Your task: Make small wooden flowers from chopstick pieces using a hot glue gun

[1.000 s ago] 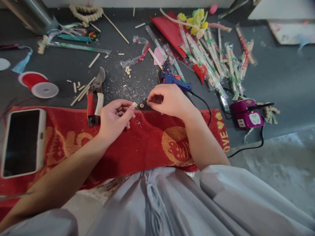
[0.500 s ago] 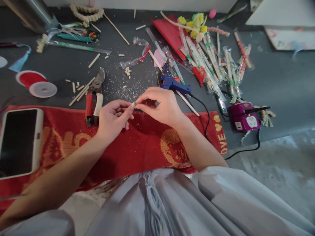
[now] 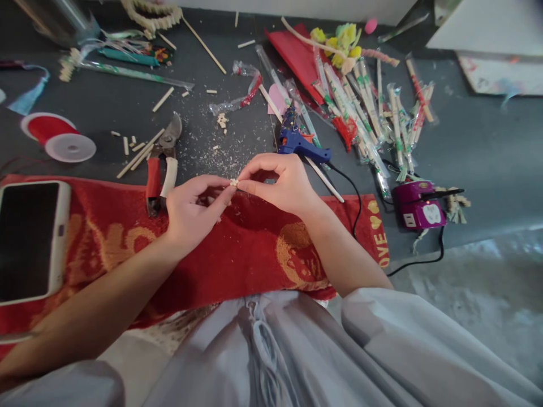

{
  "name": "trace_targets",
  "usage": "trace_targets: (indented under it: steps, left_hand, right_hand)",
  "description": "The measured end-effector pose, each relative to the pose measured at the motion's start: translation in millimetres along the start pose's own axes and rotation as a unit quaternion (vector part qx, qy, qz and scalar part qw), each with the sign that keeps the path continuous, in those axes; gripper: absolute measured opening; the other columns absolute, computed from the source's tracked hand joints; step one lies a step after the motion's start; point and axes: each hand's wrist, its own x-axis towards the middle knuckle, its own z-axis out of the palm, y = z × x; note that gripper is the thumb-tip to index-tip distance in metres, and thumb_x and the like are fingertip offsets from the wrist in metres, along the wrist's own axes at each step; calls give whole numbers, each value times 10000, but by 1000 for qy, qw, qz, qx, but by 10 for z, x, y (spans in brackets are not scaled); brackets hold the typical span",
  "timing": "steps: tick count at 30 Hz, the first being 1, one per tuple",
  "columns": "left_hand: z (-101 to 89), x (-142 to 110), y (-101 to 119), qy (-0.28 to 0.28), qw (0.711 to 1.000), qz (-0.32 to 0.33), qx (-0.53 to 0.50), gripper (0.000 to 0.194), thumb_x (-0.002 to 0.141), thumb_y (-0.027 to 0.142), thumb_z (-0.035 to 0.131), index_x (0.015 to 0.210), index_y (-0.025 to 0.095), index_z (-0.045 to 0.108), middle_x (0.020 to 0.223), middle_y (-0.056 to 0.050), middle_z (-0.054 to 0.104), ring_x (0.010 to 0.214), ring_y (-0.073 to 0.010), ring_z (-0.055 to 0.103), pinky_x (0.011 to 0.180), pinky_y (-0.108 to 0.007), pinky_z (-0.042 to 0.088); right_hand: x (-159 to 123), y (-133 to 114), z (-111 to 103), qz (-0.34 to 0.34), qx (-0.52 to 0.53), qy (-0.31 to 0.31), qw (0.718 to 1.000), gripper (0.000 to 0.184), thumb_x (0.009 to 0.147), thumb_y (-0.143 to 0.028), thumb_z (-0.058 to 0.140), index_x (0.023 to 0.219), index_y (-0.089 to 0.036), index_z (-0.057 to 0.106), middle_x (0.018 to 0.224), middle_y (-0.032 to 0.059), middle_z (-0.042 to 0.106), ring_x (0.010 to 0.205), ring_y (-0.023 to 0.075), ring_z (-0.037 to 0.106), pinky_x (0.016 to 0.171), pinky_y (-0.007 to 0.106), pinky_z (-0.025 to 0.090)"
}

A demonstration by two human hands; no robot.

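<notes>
The left hand (image 3: 193,212) and the right hand (image 3: 282,183) meet above the upper edge of a red towel (image 3: 250,249), pinching a small pale cluster (image 3: 233,182) between them — the left with thumb and forefinger from one side, the right with thumb and fingertips from the other. The cluster is tiny and partly covered by the fingertips, so its exact form is hard to tell. The towel lies along the near edge of a dark grey table (image 3: 479,147) and carries orange patterns and gold lettering. Beside the left hand, pruning shears (image 3: 163,161) with one red and one white handle rest partly on the towel, their blades pointing away; next to them on the table lie thin pale sticks (image 3: 142,154) and short cut pieces (image 3: 126,146). Beyond the hands, white crumbs (image 3: 203,141) are scattered over the table, with a small pale clump (image 3: 222,120) among them. A blue glue gun (image 3: 303,144) lies just past the right hand, a white stick (image 3: 324,180) running out from under it toward the towel. Farther right are many wrapped sticks (image 3: 356,107), a red tassel (image 3: 345,130), yellow flowers (image 3: 339,39) and a purple power adapter (image 3: 419,204) — a black cable plugged into it. At the left, a phone (image 3: 31,240) with a dark screen lies on the towel, and a spool of red ribbon (image 3: 53,130) and a white disc (image 3: 70,147) sit beyond it.
</notes>
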Motion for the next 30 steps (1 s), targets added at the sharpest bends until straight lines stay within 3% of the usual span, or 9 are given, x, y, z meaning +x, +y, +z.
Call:
trace_targets:
  steps: [9, 18, 30]
  left_hand:
    - [10, 0, -10, 2, 1000, 4, 5, 153, 787, 329, 743, 878, 207, 723, 721, 4, 707, 457, -64, 542, 420, -203, 449]
    - [11, 12, 6, 11, 998, -44, -44, 226, 802, 402, 742, 892, 195, 747, 681, 2, 712, 373, -52, 506, 352, -201, 400]
    - [14, 20, 17, 18, 997, -39, -57, 191, 782, 381, 765, 835, 203, 720, 628, 21, 680, 363, -51, 508, 336, -191, 392]
  right_hand:
    - [0, 30, 19, 4, 10, -4, 1000, 146, 808, -240, 648, 764, -126, 726, 732, 16, 707, 653, 80, 576, 602, 208, 441]
    - [-20, 19, 108, -22, -60, 66, 996, 146, 854, -254, 655, 768, -156, 721, 768, 20, 720, 662, 91, 569, 632, 236, 446]
    - [-40, 57, 91, -95, -80, 42, 991, 156, 898, -275, 629, 834, -178, 733, 814, 20, 720, 720, 105, 601, 658, 250, 466]
